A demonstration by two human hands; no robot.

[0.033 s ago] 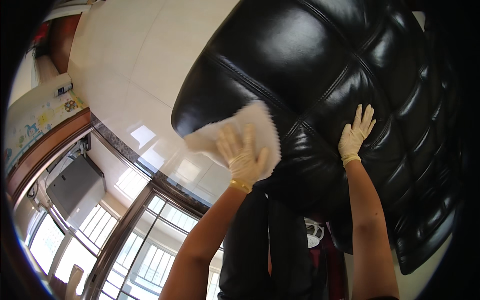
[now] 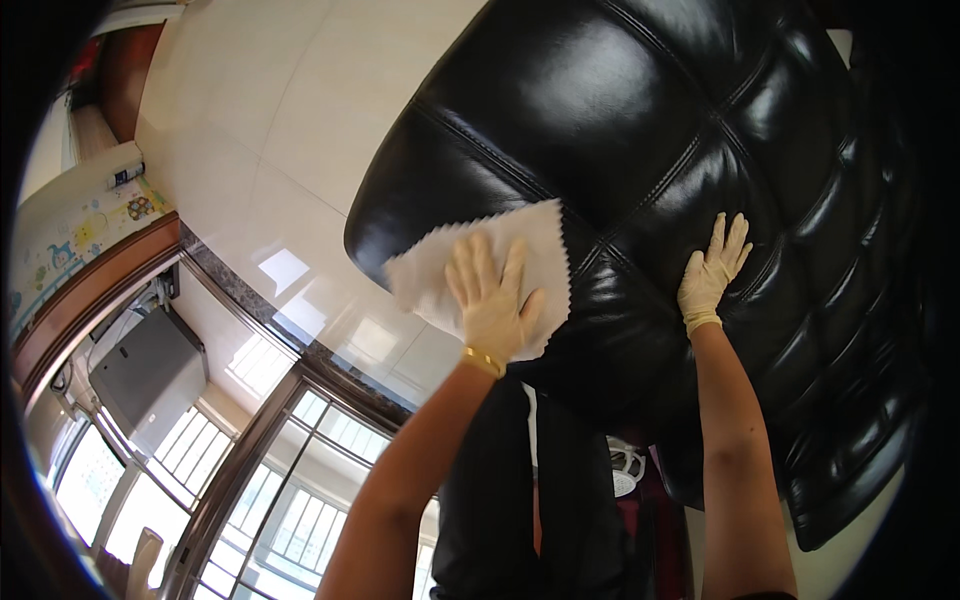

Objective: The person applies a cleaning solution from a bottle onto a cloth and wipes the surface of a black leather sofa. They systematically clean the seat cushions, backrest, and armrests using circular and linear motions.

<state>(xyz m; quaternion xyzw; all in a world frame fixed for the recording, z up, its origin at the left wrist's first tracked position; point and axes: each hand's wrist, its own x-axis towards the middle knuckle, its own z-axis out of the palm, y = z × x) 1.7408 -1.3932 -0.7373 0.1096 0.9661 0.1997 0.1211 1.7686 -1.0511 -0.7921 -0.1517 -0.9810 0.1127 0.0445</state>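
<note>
A pale cloth with zigzag edges (image 2: 545, 260) lies against the black quilted leather seat (image 2: 590, 80), over its left front edge. Flat on top of the cloth, my left hand (image 2: 493, 300) presses with its fingers spread; it wears a thin cream glove and a gold-coloured band circles the wrist. My right hand (image 2: 713, 270), in a matching glove, rests palm down on the leather beside a stitched seam. Its fingers are stretched out, with nothing held. The leather under the cloth is hidden.
Glossy light floor tiles (image 2: 240, 120) lie left of the seat. At the lower left are a dark-framed glass door (image 2: 300, 470) and a grey box-shaped appliance (image 2: 150, 370). My dark-trousered legs (image 2: 490, 480) stand close to the seat, near a white round object (image 2: 625, 480).
My left hand and the cloth have moved slightly to the right along the seat edge. The right hand stays in nearly the same place on the leather.
</note>
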